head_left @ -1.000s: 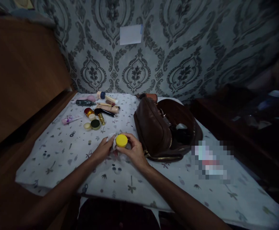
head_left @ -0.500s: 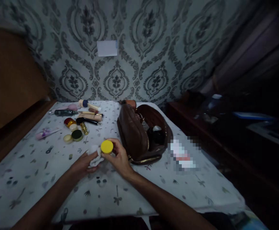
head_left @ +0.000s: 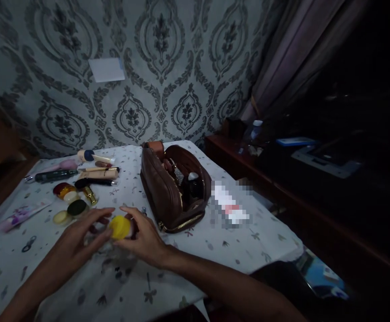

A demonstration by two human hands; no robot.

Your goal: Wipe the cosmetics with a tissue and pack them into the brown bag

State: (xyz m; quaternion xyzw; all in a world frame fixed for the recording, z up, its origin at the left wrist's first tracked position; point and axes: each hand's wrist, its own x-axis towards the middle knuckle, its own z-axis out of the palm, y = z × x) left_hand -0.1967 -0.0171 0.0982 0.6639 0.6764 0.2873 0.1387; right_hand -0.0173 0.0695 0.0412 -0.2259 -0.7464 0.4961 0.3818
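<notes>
The little yellow jar [head_left: 120,226] sits just above the table [head_left: 215,250], towards its near edge and between the cluster of small pots [head_left: 70,210] and the open brown bag [head_left: 168,188]. It looks light, hard and smooth, so probably a bit slippery, and best pinched across the sides below the lid. The right hand [head_left: 146,241] has its fingers half curled about the jar's right side and seems to hold it, while the left hand [head_left: 76,239] is spread loose, fingertips at the jar's left side, though blur hides whether they press on it.
</notes>
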